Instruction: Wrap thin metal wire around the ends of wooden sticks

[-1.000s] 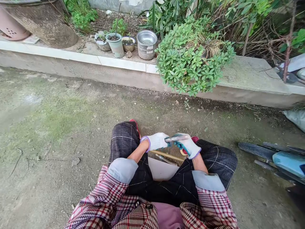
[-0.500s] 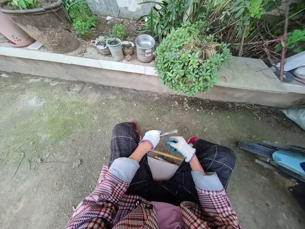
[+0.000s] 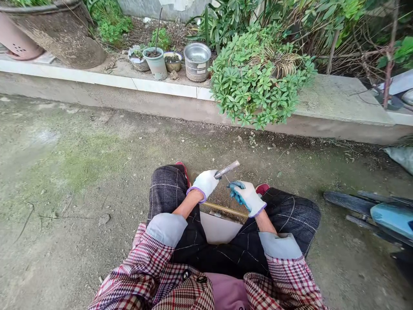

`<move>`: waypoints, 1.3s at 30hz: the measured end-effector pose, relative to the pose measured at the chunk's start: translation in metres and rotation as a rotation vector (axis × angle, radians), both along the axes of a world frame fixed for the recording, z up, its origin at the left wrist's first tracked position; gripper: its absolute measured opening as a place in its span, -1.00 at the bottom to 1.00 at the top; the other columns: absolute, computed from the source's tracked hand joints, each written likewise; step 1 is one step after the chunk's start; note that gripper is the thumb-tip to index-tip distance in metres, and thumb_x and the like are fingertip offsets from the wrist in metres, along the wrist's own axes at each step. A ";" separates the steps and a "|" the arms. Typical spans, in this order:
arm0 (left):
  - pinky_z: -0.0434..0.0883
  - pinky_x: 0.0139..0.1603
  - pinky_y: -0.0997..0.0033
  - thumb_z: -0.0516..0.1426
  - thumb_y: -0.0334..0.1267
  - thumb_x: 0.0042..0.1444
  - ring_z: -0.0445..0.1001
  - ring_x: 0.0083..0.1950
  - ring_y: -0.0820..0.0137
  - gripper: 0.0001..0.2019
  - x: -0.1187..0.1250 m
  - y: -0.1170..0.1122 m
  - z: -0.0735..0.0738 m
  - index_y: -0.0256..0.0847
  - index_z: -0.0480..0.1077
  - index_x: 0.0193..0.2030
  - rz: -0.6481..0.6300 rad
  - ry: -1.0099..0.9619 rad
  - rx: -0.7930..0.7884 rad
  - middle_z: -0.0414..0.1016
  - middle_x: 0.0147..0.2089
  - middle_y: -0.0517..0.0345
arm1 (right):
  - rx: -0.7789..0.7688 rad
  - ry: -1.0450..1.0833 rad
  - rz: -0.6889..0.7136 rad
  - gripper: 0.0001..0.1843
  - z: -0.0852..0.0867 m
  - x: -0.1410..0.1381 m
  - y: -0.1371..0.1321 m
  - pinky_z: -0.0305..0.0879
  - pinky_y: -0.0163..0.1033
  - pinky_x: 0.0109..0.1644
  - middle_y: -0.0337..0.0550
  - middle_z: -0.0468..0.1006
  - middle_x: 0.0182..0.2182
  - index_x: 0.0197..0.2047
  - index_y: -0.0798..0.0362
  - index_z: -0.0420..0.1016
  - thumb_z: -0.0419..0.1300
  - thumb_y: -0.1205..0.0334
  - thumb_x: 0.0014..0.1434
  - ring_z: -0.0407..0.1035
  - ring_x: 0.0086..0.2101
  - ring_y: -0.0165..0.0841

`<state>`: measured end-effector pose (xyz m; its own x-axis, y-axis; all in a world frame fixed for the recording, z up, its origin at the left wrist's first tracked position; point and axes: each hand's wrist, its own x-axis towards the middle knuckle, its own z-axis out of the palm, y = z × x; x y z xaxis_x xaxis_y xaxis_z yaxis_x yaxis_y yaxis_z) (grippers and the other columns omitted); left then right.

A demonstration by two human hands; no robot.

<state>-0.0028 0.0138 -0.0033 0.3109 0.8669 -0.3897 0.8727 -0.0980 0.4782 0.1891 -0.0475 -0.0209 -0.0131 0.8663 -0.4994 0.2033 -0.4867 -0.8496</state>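
My left hand (image 3: 206, 184), in a white work glove with a purple cuff, is closed round one end of a short grey rod (image 3: 227, 169). The rod's free end points up and to the right, and it looks wrapped with something thin and shiny. My right hand (image 3: 247, 196), in a white glove with blue-coated fingers, is closed in a pinch just below and right of the rod. A thin pale strand (image 3: 227, 178) runs from the rod toward my right fingers. Its exact material is too fine to tell.
Between my knees are a yellowish bar (image 3: 226, 209) and a white panel (image 3: 217, 228). A blue object with black parts (image 3: 389, 218) is on the ground at right. Ahead runs a low ledge (image 3: 167, 87) with pots, a metal pot (image 3: 197, 62) and a leafy shrub (image 3: 258, 86).
The rod's free end has tilted upward. My right hand has shifted slightly right, and the thin strand now shows between it and the rod.
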 end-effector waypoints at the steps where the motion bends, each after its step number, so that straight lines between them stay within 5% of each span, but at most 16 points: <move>1: 0.44 -0.17 0.45 0.03 -0.18 0.39 0.62 -0.16 0.32 -0.71 0.000 0.001 0.000 -0.15 0.55 0.02 0.011 -0.018 -0.008 0.67 -0.12 0.04 | 0.006 0.007 -0.024 -0.52 -0.001 0.000 0.000 -0.02 -0.35 -0.68 -0.23 0.51 -0.60 -0.25 0.09 0.58 0.21 -0.15 -0.03 0.14 -0.71 -0.49; 5: 0.40 -0.30 0.53 0.01 -0.13 0.42 0.60 -0.25 0.41 -0.70 0.000 0.002 0.003 -0.15 0.52 0.06 0.038 -0.036 -0.024 0.66 -0.18 0.12 | 0.037 0.012 -0.068 -0.51 0.001 -0.001 0.000 -0.05 -0.35 -0.67 -0.26 0.47 -0.62 -0.23 0.08 0.54 0.20 -0.18 -0.02 0.10 -0.70 -0.49; 11: 0.51 0.01 0.30 0.01 -0.29 0.39 0.65 0.03 0.17 -0.69 -0.003 -0.002 0.004 -0.18 0.52 0.13 -0.045 0.187 0.025 0.66 -0.01 -0.10 | 0.068 0.015 0.085 -0.62 0.018 -0.003 -0.008 0.06 -0.33 -0.58 -0.26 0.48 -0.59 -0.37 0.10 0.58 0.35 -0.08 -0.05 0.18 -0.62 -0.48; 18: 0.55 0.09 0.10 0.04 -0.44 0.30 0.65 0.08 0.03 -0.69 0.004 -0.016 -0.005 -0.29 0.61 0.00 -0.345 0.276 -0.058 0.67 -0.04 -0.26 | 0.140 -0.047 0.112 -0.69 0.011 0.020 -0.003 0.21 -0.28 -0.42 -0.22 0.52 -0.53 -0.42 0.09 0.61 0.37 -0.02 -0.06 0.29 -0.49 -0.40; 26: 0.53 0.02 0.25 0.09 -0.33 0.29 0.67 -0.02 0.12 -0.73 0.016 -0.024 -0.005 -0.11 0.62 -0.04 -0.610 0.116 -0.040 0.69 -0.11 -0.04 | 0.144 -0.101 -0.017 -0.68 -0.008 0.034 0.016 0.26 -0.23 -0.38 -0.17 0.54 -0.50 -0.45 0.04 0.57 0.31 -0.06 -0.14 0.32 -0.47 -0.34; 31: 0.46 -0.15 0.40 0.10 -0.25 0.27 0.64 -0.17 0.24 -0.77 0.013 -0.018 0.000 -0.11 0.61 -0.13 -0.560 -0.014 -0.017 0.68 -0.21 0.06 | 0.080 -0.052 -0.011 -0.61 -0.011 0.035 0.018 0.18 -0.25 -0.50 -0.18 0.50 -0.53 -0.44 0.02 0.51 0.34 -0.14 -0.18 0.28 -0.54 -0.36; 39: 0.43 -0.19 0.45 0.06 -0.20 0.32 0.62 -0.21 0.31 -0.72 0.005 -0.003 0.005 -0.15 0.58 -0.03 -0.204 0.012 -0.029 0.68 -0.17 0.07 | -0.001 0.006 0.110 -0.65 -0.011 0.007 0.004 0.11 -0.33 -0.62 -0.25 0.47 -0.60 -0.43 0.06 0.52 0.34 -0.07 -0.10 0.19 -0.66 -0.48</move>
